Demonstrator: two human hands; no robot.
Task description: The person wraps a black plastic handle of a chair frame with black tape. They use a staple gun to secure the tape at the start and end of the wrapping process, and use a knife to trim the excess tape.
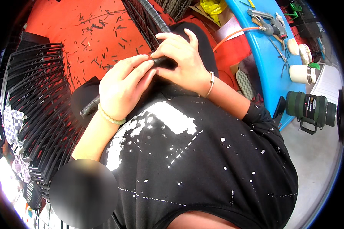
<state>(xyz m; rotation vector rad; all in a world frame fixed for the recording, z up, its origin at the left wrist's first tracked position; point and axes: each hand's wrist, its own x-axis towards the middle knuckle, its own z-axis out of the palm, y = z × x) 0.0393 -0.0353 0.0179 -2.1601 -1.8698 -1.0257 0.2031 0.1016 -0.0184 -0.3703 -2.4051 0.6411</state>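
Note:
A black bar (89, 108) wrapped in dark banding lies slantwise across my lap. My left hand (122, 84) is closed over its middle, thumb and fingertips pressed together near the upper part. Just to the right, my right hand (181, 60) pinches the same bar's upper part (161, 61) between thumb and fingers, its other fingers lifted. The fingertips of both hands nearly meet there. What exactly is pinched between them is too small to make out. Beyond my right hand, a second wrapped bar (153, 16) edges a black slatted frame (135, 19).
Black slatted frames (38, 103) stand stacked at left. Short black scraps (99, 26) litter the red floor (80, 45). At right, a blue table (262, 53) carries an air tool (273, 27) with an orange hose (233, 35), a white cup (300, 73) and a large green-and-black lens-shaped cup (309, 108).

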